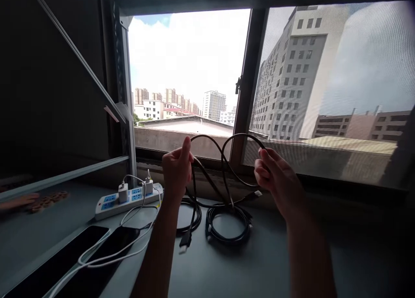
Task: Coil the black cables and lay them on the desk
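Observation:
A black cable [207, 136] is stretched between my two raised hands, with loops and crossings hanging in the middle. My left hand [177, 170] is closed round it, thumb pointing up. On the other side my right hand [275, 175] pinches the cable between thumb and fingers. Two plugs with pale tips dangle from it: one plug [185, 239] hangs low by my left forearm, the other plug [253, 196] is left of my right hand. Below, on the table, lie a coiled black cable [228, 239] and a second coil [197, 222], partly behind my left forearm.
A white power strip [129, 205] with two chargers stands on the left of the table [227, 272]. White cords [125, 257] run over two dark flat devices [65, 257]. At far left another person's hand [22, 200] is near small brown pieces [48, 201]. A window [188, 73] is ahead.

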{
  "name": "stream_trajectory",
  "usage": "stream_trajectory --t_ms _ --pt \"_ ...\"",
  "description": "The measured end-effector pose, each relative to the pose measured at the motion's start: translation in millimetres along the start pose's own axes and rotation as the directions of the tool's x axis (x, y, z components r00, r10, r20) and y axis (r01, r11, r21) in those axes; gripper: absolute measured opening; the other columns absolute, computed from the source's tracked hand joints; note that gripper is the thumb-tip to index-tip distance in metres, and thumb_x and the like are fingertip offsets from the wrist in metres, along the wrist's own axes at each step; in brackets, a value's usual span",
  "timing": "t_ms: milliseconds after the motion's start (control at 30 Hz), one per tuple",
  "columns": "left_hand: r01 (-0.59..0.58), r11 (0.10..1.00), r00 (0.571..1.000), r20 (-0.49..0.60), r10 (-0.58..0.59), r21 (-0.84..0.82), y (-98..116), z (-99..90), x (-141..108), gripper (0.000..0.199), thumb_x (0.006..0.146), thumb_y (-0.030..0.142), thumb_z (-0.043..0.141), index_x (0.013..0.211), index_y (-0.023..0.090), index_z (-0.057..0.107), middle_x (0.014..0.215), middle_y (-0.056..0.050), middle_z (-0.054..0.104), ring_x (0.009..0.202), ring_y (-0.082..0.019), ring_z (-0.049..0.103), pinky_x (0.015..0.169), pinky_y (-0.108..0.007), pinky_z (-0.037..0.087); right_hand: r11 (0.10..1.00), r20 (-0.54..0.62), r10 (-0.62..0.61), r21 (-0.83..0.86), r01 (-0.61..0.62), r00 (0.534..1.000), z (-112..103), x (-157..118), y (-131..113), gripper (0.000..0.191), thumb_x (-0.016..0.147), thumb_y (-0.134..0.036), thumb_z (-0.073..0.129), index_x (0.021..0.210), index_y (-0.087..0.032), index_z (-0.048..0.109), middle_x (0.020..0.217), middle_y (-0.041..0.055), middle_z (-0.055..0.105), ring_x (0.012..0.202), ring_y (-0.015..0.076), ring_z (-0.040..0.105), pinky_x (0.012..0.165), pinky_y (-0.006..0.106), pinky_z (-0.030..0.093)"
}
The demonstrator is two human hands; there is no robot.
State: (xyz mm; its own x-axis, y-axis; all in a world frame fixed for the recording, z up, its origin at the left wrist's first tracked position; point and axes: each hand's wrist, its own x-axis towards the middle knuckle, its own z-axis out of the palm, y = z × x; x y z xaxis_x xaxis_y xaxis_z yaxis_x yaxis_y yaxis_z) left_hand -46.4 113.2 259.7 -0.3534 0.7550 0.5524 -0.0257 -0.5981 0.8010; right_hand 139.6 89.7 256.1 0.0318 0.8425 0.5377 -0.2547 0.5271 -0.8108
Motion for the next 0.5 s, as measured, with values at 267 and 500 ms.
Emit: stream_trajectory --t_ms 267,500 --pt "-0.108 0.993 0.993 -0.045 0.11 0.052 6 -8.6 -1 0.046 0.078 0.049 0.056 0.045 0.019 0.047 0.026 0.006 0.033 0.024 -0.007 0.035 0.032 -0.019 0.031 0.972 0.055 -0.128 -0.191 0.137 0.99 0 -18 -14 0.032 0.077 -0.043 0.063 0.065 -0.019 0.046 0.05 -0.0084 0.027 0.04 0.0029 0.021 0.034 0.016 0.014" --pt "0.0 0.995 0.954 0.299 -0.029 0.099 21 -1.4 -16 0.039 0.081 0.042 0.055 0.05 0.018 0.048 0.031 0.006 0.038 0.032 -0.01 0.047 0.043 -0.021 0.041 0.93 0.029 -0.246 -0.276 0.245 0.969 8 -20 -10 0.024 0.079 -0.039 0.062 0.069 -0.019 0.054 0.047 -0.0086 0.027 0.042 0.0035 0.021 0.037 0.018 0.014"
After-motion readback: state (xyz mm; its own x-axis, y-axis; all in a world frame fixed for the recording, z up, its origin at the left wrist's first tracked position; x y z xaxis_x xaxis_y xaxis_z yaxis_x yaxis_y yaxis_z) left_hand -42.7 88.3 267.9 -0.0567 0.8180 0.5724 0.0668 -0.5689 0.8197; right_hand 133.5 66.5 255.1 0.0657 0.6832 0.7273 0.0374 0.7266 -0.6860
